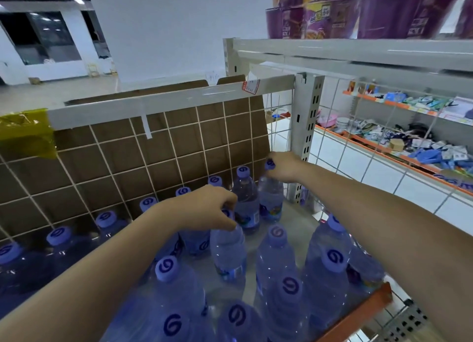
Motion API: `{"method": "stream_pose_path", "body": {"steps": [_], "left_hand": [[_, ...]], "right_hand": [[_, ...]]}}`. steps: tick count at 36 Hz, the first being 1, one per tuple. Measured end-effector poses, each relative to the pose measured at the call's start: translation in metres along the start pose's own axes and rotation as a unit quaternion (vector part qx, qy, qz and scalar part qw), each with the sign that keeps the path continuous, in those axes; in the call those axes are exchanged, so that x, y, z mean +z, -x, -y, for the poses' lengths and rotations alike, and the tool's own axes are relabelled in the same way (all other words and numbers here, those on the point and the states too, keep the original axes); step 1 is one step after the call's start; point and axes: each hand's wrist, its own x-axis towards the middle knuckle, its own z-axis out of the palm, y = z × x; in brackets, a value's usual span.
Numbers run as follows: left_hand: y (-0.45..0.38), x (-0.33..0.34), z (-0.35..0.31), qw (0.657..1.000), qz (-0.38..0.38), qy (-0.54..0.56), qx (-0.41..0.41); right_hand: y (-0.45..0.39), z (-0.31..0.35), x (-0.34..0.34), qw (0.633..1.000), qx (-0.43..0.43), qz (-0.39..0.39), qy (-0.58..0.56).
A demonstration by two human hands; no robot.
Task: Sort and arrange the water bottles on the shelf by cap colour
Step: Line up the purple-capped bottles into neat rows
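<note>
Gripping bottle tops: left hand point(208, 208) on a middle bottle point(227, 254), right hand point(282, 166) on a corner bottle point(270, 198)

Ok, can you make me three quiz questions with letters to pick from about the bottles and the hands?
1. Where is the right hand?
A. On a bottle by the post
B. On the top shelf
C. In a box

2. What colour are the bottle caps?
A. Red
B. Purple-blue
C. Green

3. What is the left hand doing?
A. Hanging free
B. Pointing at the wall
C. Gripping a bottle's top

Answers:
1. A, its fingers pinch the neck of the bottle next to the grey post.
2. B, every cap in view is purple-blue.
3. C, its fingers curl over the cap of a middle bottle.
</note>
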Motion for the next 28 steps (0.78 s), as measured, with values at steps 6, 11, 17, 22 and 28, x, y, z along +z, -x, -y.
{"method": "stream_pose_path", "body": {"steps": [6,11,17,22,28], "left_hand": [[-0.008,0.011,0.002,1.000,0.002,0.017,-0.008],[-0.011,0.012,0.002,0.999,0.013,0.020,-0.024],[-0.006,0.012,0.000,0.999,0.014,0.027,-0.024],[0.005,0.012,-0.002,0.999,-0.023,0.026,-0.017],[0.029,0.011,0.004,0.996,-0.075,0.030,-0.027]], "right_hand": [[-0.005,-0.002,0.003,1.000,-0.003,0.010,-0.020],[0.002,-0.001,-0.001,1.000,-0.001,0.020,-0.024],[0.029,0.007,-0.012,0.999,-0.006,0.032,-0.013],[0.057,0.017,-0.020,1.000,-0.023,0.018,0.007],[0.095,0.039,-0.031,0.995,-0.034,0.090,0.008]]}}
